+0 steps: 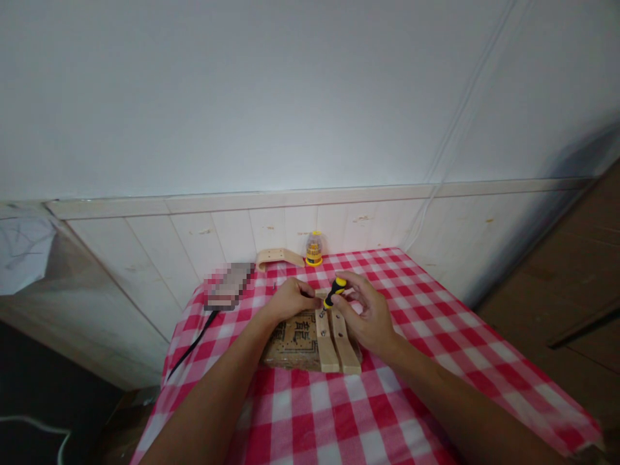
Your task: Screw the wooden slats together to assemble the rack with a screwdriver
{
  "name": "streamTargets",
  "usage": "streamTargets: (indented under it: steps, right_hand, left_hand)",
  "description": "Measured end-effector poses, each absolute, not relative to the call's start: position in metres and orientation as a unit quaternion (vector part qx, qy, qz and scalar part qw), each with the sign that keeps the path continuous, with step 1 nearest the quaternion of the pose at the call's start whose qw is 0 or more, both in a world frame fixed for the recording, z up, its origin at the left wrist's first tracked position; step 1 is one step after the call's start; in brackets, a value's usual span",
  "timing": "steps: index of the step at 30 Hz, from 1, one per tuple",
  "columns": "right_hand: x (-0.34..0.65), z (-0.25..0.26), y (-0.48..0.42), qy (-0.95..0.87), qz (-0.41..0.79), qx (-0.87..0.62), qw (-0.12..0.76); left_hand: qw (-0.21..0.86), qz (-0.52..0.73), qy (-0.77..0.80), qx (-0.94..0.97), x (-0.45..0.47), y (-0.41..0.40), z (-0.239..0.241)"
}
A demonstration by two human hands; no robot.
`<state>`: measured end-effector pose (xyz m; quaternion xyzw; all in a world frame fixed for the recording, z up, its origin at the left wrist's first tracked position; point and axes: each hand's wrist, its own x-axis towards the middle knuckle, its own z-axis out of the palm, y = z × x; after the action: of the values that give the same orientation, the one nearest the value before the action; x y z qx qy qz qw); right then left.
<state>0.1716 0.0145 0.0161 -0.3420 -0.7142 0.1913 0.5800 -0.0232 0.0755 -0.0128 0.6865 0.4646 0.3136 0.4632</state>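
In my right hand [371,316] is a yellow and black screwdriver [334,292], tilted, its tip down at a hole near the upper part of a pale wooden strip [327,352]. A second bent wooden strip [347,352] lies beside it on the right, with dark holes or screws along it. Both rest on a flat brown board [295,339] with black printed characters. My left hand [294,300] is closed at the top end of the left strip, fingertips against the wood; what the fingers pinch, if anything, is hidden.
A red and white checked cloth [411,387] covers the table. At the back stand a curved wooden piece [278,257] and a clear, yellow-based bit container [314,250]. A blurred-out flat object [228,287] with a black strap lies at the left edge. The wall [290,223] borders the far side.
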Motion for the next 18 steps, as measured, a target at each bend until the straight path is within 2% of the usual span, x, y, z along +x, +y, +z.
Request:
streamTargets:
  steps: [18]
  right_hand:
    - [0.1666, 0.017, 0.0171, -0.653, 0.23, -0.377, 0.616]
  left_hand:
    - [0.446, 0.306, 0.47, 0.698, -0.0232, 0.073, -0.0072]
